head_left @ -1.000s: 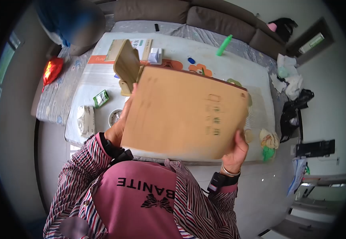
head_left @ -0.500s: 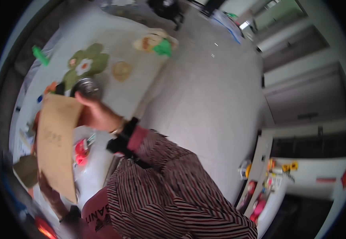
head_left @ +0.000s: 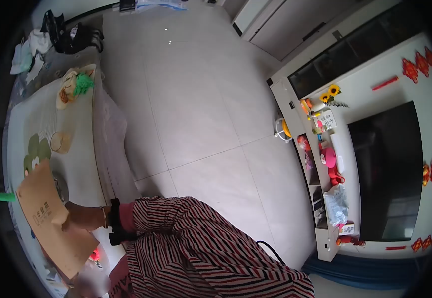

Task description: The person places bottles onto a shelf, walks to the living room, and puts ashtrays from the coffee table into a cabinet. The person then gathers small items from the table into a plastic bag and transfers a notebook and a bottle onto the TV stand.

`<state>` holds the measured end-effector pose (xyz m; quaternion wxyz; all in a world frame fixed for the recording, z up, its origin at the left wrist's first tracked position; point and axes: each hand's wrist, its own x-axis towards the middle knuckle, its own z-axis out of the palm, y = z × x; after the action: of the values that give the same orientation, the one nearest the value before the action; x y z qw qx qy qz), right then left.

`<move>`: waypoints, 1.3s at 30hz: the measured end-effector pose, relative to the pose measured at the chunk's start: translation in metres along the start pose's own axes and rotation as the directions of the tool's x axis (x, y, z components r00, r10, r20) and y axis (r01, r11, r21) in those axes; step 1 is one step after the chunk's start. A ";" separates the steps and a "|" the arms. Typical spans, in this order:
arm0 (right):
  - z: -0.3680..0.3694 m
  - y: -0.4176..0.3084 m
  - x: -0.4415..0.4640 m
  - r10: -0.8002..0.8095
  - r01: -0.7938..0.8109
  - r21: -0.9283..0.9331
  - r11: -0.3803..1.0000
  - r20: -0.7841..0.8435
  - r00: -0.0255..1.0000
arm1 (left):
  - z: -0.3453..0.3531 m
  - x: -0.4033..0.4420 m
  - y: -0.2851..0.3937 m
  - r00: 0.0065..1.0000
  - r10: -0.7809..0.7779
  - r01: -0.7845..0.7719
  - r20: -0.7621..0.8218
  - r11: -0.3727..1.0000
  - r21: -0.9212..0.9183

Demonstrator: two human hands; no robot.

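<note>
Head view shows me a tan booklet (head_left: 52,204), dark characters printed on its cover, tilted over the white table (head_left: 80,166), its edge clamped in the right hand (head_left: 83,217); my left hand's grip I cannot tell.

One tan folder (head_left: 52,222) and one right hand (head_left: 83,217) are seen at the lower left of the frame, with one green bottle (head_left: 5,197) at the left edge and one round tan object (head_left: 60,142) above. Right of centre, one stool (head_left: 286,130), two sunflowers (head_left: 333,90), one pale plastic bag (head_left: 336,204) and one television (head_left: 387,169) are counted. Two red strips (head_left: 385,83) are shown, upper and lower right, and three red ornaments (head_left: 410,71) are displayed at the upper right.
</note>
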<state>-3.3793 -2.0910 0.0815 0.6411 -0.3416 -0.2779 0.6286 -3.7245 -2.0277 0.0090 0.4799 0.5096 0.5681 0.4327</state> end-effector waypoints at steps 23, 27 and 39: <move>-0.064 -0.025 -0.021 -0.049 0.050 -0.824 0.564 0.028 0.998 | -0.003 -0.073 0.155 0.900 0.223 0.093 0.375 0.741 -0.665; -0.072 -0.044 -0.014 0.016 0.060 -0.986 0.154 0.063 0.998 | 0.005 -0.109 0.165 0.858 0.223 0.196 0.463 0.691 -0.695; -0.064 0.004 0.092 0.736 0.203 -0.946 0.254 0.325 0.594 | 0.005 -0.149 0.190 0.807 0.586 -0.286 0.065 0.485 -0.826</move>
<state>-3.3269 -2.0054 0.0323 0.0024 -0.4026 -0.7456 0.5310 -3.6852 -2.1554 0.2100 0.6139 0.4418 0.0766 0.6496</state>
